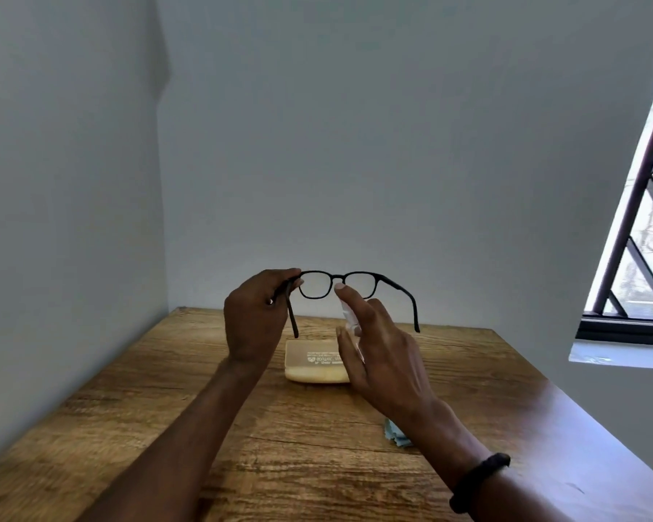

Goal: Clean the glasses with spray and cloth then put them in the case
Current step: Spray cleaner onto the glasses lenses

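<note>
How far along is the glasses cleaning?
Nothing looks finished: left hand holds the black-framed glasses up; right hand aims a small clear spray bottle at them. Still to do: wipe with the light blue cloth, then pack them into the closed cream case.

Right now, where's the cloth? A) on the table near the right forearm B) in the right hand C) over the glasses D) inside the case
A: the blue cloth lies on the table, partly hidden by the right forearm; the right hand holds the spray bottle, the left hand the glasses.
</note>
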